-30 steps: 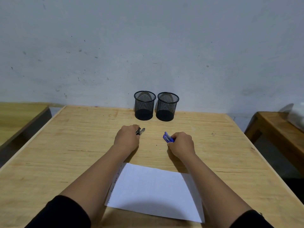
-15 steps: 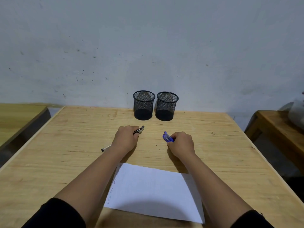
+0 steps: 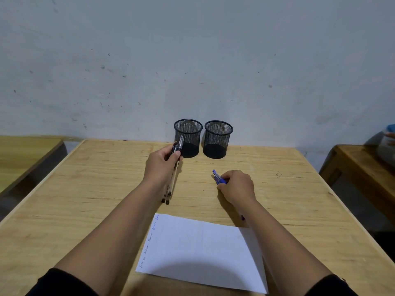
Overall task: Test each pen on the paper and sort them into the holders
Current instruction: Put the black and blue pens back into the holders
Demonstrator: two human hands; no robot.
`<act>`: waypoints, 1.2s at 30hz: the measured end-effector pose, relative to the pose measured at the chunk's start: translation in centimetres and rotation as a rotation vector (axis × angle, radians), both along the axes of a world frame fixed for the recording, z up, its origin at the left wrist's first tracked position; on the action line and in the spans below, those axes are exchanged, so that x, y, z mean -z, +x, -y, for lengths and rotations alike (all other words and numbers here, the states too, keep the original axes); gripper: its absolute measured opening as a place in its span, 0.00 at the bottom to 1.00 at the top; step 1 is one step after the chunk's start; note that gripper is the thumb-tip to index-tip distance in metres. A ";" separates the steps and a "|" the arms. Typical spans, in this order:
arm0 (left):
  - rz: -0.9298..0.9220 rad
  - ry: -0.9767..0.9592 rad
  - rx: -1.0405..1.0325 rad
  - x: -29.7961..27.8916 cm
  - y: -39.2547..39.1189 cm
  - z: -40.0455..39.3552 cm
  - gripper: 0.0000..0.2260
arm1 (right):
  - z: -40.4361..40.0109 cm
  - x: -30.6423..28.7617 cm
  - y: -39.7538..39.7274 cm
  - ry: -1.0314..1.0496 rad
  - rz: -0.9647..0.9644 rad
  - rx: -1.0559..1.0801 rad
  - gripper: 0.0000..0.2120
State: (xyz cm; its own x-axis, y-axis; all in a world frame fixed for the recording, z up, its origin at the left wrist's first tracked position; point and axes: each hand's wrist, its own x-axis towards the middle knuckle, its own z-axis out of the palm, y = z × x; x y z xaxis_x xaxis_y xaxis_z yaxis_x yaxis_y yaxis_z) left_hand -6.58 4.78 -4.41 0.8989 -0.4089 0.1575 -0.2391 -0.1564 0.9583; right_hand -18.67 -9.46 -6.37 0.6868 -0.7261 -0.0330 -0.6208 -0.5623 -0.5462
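A person's left hand [image 3: 162,165] lifts a bundle of black-capped pens [image 3: 173,167] toward the left holder [image 3: 188,137], fingers closed around the barrels, the capped ends raised near the holder's rim and the tips trailing down just above the wooden table [image 3: 85,189]. The right hand [image 3: 236,186] rests on the table, curled shut around a cluster of blue pens [image 3: 218,178] whose caps poke out toward the right holder [image 3: 218,138]; a small blue tip shows below the wrist, near the top edge of the paper [image 3: 203,251]. The two black mesh holders stand side by side against the wall, close together, and both look empty through the mesh — no pen stands in either. Down the left margin of the paper runs a column of short handwritten words, the lower ones in dark ink and the top ones in blue, which suggests the testing stage is done or nearly so. Judged from this, the pens appear grouped by colour, one group in each hand, and what is left is the sorting itself: dropping the black bundle into one holder and the blue cluster into the other. How many pens each hand holds cannot be counted here.
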 end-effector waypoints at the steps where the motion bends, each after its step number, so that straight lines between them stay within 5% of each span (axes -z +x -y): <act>1: -0.039 -0.056 -0.001 0.0 -0.1 0.0 0.11 | 0.0 -0.1 0.0 0.009 0.005 -0.007 0.13; 10: -0.304 -0.325 -0.035 0.4 -0.8 1.0 0.13 | 0.3 -1.0 0.0 0.238 0.156 -0.026 0.13; 16: -0.153 -0.385 -0.029 -3.6 1.7 2.8 0.12 | 1.8 -5.6 2.6 0.411 0.576 -0.008 0.11; 24: 0.013 -0.582 -0.040 -10.8 7.3 7.7 0.12 | 6.2 -13.2 9.6 0.368 0.912 -0.078 0.14; 36: -0.039 -0.573 -0.167 -7.0 9.9 10.9 0.16 | 9.3 -9.4 14.1 0.312 0.885 -0.118 0.13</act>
